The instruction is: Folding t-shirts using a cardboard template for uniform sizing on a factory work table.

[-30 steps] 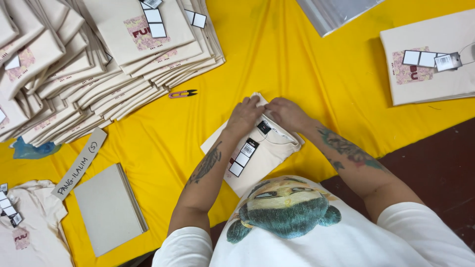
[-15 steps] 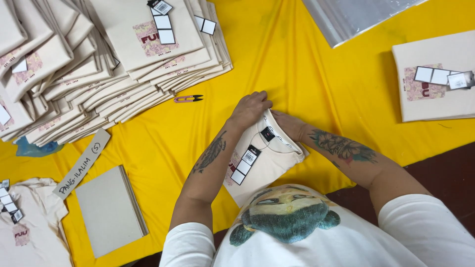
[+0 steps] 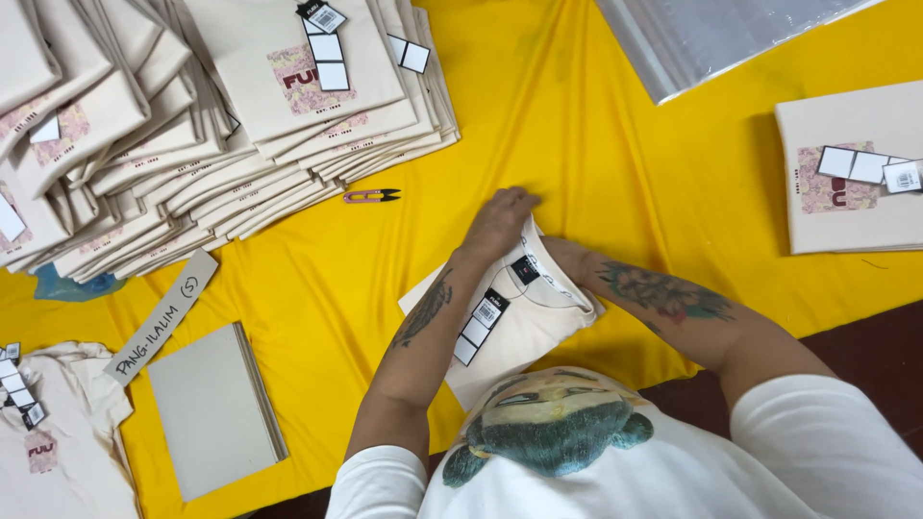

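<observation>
A folded cream T-shirt [image 3: 524,332] with black-and-white hang tags [image 3: 481,322] lies on the yellow cloth [image 3: 596,144] just in front of me. My left hand [image 3: 500,223] curls over the shirt's far edge, fingers bent down onto the cloth. At the shirt's right side near the collar is my right hand [image 3: 569,259], with its fingers tucked under the fabric and mostly hidden. Both tattooed forearms reach in from the bottom of the view.
Fanned stacks of folded cream shirts [image 3: 240,144] fill the upper left, with small thread snips [image 3: 371,196] beside them. A grey board [image 3: 216,408], a paper label strip [image 3: 162,317] and a flat shirt [image 3: 48,442] lie lower left. Another folded shirt [image 3: 856,173] and clear bags [image 3: 711,38] are at right.
My left hand has slid from the shirt's top onto its far edge. My right hand has moved to the collar side and gone under the fabric. The shirt has shifted slightly.
</observation>
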